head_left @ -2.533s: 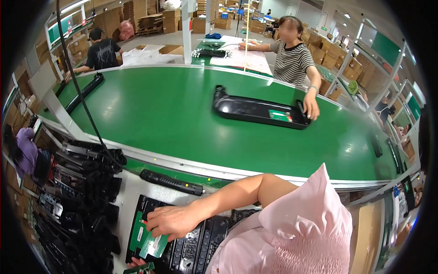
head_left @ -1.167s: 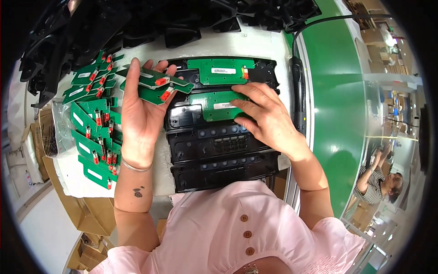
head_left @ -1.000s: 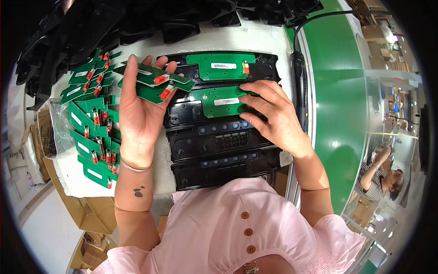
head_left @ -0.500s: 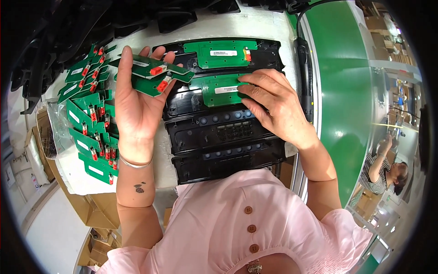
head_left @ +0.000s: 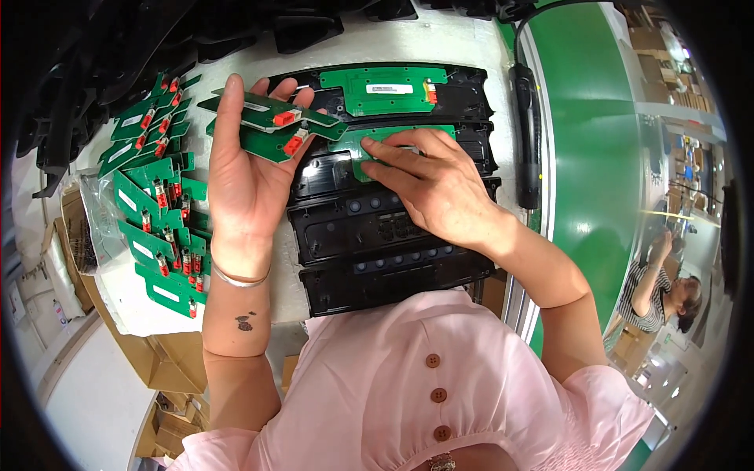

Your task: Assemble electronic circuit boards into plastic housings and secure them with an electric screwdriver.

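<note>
My left hand (head_left: 247, 188) is palm up with a pair of green circuit boards (head_left: 263, 143), each with a red-and-white connector, resting between thumb and fingers. My right hand (head_left: 444, 184) reaches over a green circuit board (head_left: 353, 149) lying in the second black housing (head_left: 320, 176). Its fingertips are apart and touch the left part of that board; the hand covers much of the rest. Above, the farthest black housing (head_left: 469, 100) carries another green board (head_left: 382, 104) with a white label. Nearer me, the third housing (head_left: 330, 242) and the nearest housing (head_left: 334, 294) show no board.
Piles of green boards with red connectors (head_left: 161, 251) lie at left on the white work surface (head_left: 287, 310). Black parts (head_left: 306, 35) crowd the far edge. A black cylindrical tool (head_left: 525, 133) with a cable stands at right, beside a green surface (head_left: 581, 188). Another person (head_left: 648, 294) sits farther right.
My right hand has slid left along the board in the second housing, from its right end to its left part. My left hand has shifted slightly right with its boards.
</note>
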{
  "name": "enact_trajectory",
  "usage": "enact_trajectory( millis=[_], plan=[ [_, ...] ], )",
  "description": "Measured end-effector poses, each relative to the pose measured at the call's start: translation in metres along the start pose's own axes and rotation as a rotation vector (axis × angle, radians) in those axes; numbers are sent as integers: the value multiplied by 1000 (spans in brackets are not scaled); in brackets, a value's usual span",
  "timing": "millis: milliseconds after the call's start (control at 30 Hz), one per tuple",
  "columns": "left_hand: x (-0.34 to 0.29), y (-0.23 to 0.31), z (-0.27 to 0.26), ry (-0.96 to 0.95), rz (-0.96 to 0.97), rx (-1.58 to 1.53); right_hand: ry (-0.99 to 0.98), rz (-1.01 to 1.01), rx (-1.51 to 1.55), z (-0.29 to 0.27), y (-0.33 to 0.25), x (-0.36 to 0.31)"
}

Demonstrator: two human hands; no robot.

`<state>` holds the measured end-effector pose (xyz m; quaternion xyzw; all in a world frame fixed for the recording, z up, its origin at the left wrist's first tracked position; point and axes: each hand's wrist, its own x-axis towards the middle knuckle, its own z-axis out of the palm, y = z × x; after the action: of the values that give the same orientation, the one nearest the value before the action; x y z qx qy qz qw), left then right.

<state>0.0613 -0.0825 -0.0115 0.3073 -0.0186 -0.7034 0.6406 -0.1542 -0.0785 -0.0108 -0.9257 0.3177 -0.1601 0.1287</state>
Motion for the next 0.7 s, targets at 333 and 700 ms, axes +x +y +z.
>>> enact_trajectory(
  millis=[333,700],
  plan=[
    [-3,-4,1,-33,25,58,184,110,46,-37,20,-18],
    [1,0,1,-26,17,74,71,229,80,-29,26,-20]
  ],
)
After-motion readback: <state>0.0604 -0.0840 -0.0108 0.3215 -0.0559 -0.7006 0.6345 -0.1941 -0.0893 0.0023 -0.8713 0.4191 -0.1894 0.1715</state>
